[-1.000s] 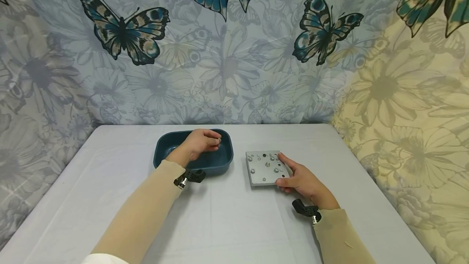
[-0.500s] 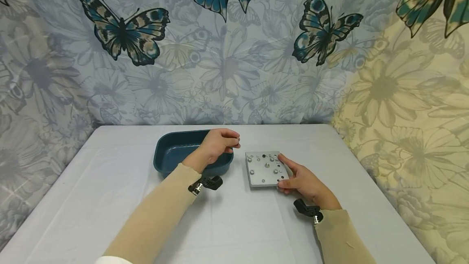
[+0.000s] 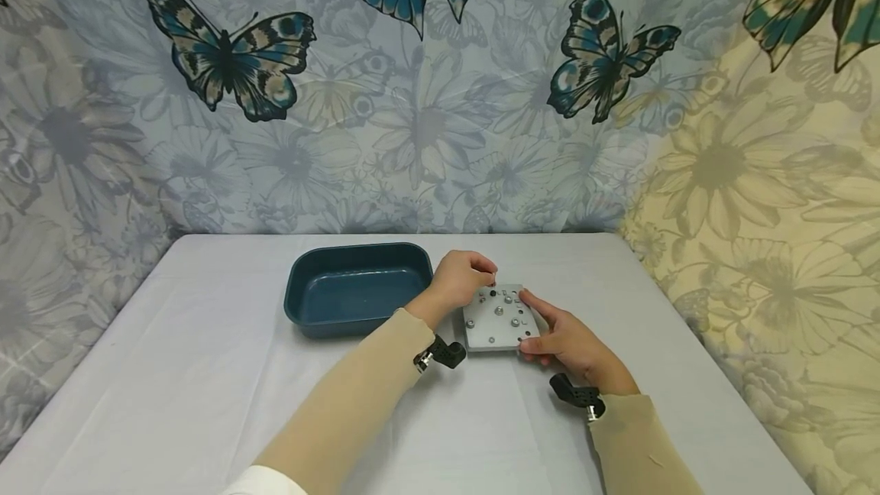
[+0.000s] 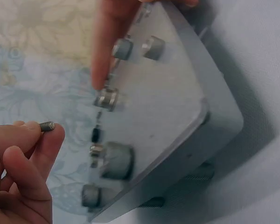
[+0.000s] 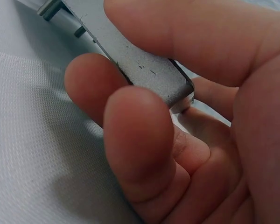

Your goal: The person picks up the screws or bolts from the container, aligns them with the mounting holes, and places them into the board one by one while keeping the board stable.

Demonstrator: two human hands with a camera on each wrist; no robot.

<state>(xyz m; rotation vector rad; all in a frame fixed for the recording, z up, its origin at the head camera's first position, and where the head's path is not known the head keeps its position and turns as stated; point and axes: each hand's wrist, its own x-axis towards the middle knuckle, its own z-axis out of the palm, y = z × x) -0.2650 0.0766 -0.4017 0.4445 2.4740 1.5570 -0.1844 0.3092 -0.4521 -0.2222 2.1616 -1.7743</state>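
A silver metal block (image 3: 486,327) stands on the table, studded on top with several bolts and holes. My right hand (image 3: 577,342) grips its right side; in the right wrist view the thumb lies along the block's side face (image 5: 140,63) and fingers curl under it. Between the thumb and fingers of my left hand (image 3: 454,281) a small screw (image 4: 47,126) is pinched, its threaded end sticking out. That hand hangs over the block's far left corner. Short screw ends (image 5: 51,9) protrude below the block in the right wrist view.
Left of the block stands a dark blue rectangular basin (image 3: 323,329), its right rim close beside the left wrist. A white cloth (image 3: 330,396) covers the table. Behind the table hangs a butterfly-printed backdrop (image 3: 426,136).
From over the basin my left hand has moved right to the block, carrying the screw. The right hand keeps its grip on the block and has barely moved.
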